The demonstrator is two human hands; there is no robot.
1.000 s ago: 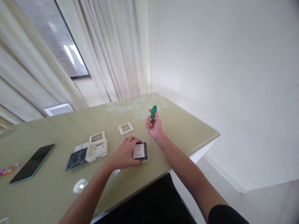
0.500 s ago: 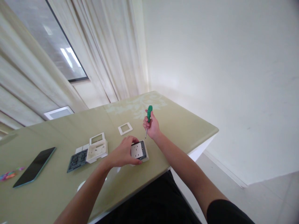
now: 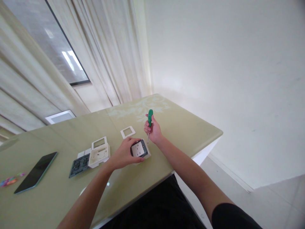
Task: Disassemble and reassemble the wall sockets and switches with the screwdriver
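While the left hand [image 3: 124,154] grips the socket unit [image 3: 138,149] over the near right part of the table [image 3: 186,130], its thumb and fingers closed about opposite sides, the right hand [image 3: 154,130] holds a green-handled screwdriver [image 3: 150,117] in curled fingers, shaft pointing down. The tip stands at the unit's far right edge; contact cannot be determined. The socket unit is tilted, its pale slotted face upward. Beyond the left hand lies a white frame [image 3: 122,134]. Farther left are grouped an open white box [image 3: 97,156], a second frame [image 3: 93,144] and a dark panel [image 3: 79,166].
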